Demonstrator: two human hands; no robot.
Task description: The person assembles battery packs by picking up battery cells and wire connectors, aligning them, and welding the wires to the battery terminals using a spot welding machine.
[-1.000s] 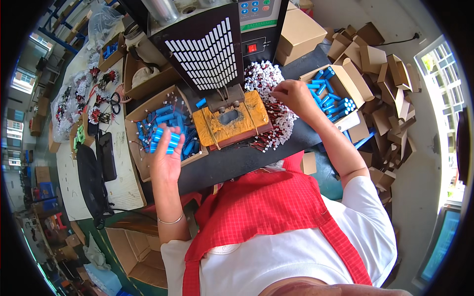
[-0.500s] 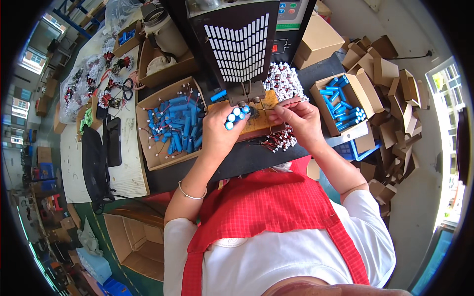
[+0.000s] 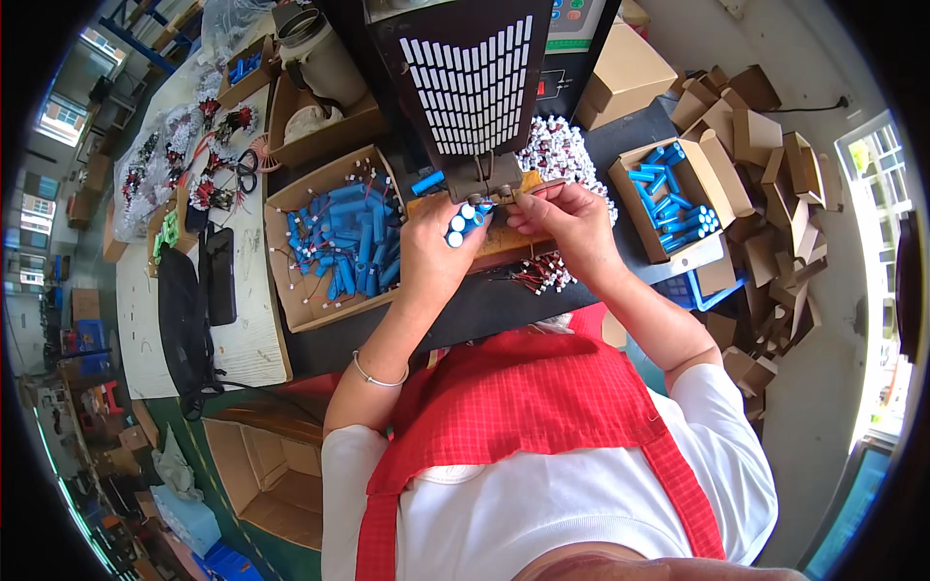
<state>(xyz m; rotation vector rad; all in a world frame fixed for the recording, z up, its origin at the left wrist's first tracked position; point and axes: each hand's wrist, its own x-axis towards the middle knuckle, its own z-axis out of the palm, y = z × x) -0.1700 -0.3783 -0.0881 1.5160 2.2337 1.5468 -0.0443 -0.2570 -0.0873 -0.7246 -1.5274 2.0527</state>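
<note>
Boxes (image 3: 633,217) flank the gap at the counter's (image 3: 475,304) front edge; left hand (image 3: 431,242) grips blue cells (image 3: 456,238), right hand (image 3: 576,225) pinches wires (image 3: 549,184) alongside.

No wording comes up readable: marks on the control panel (image 3: 568,27) look too tiny; beside the red switch (image 3: 541,87), a white line diagram (image 3: 559,82).

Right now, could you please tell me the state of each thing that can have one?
Left hand: closed around blue cylinders.
Right hand: pinching a thin reddish lead.
Left-side parts box: open, holding wired blue cylinders.
Right-side parts box: open, holding more blue cylinders.
Box beside the machine: closed.
Lower-left box: open.
Phone: lying flat, no lit screen.
Scissors: lying down, blades unclear.
</note>
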